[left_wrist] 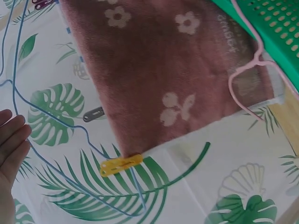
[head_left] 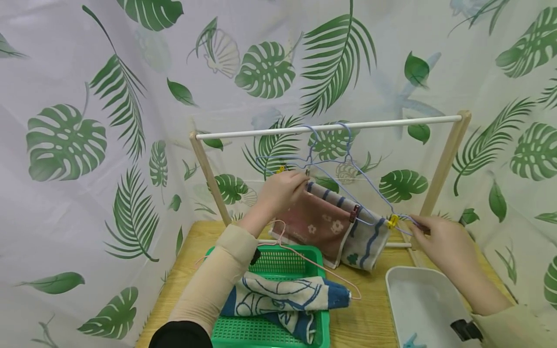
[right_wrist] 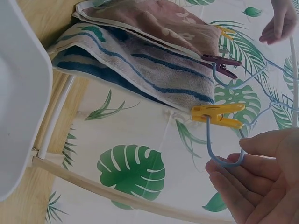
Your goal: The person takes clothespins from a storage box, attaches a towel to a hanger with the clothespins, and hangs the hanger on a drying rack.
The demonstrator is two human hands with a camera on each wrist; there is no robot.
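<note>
Two blue hangers (head_left: 348,157) hang from the rack's white bar. A brown-pink towel (head_left: 319,220) with pale flowers and a white towel with blue stripes (head_left: 365,244) hang from them, held by clothespins. My right hand (head_left: 450,249) pinches the right end of a blue hanger, beside a yellow clothespin (right_wrist: 217,114) on the striped towel. My left hand (head_left: 283,191) is raised in front of the hangers, its fingers extended and holding nothing in the left wrist view. A maroon clothespin (head_left: 354,213) and another yellow clothespin (left_wrist: 121,164) grip the brown-pink towel; a grey clothespin (left_wrist: 93,114) is also visible.
A green basket (head_left: 324,324) holds a crumpled blue-and-white towel (head_left: 283,295), with a pink hanger (head_left: 313,263) across it. At the lower right, a white tray (head_left: 417,295) contains a blue clothespin (head_left: 413,341). Wooden rack posts (head_left: 446,164) stand on the table.
</note>
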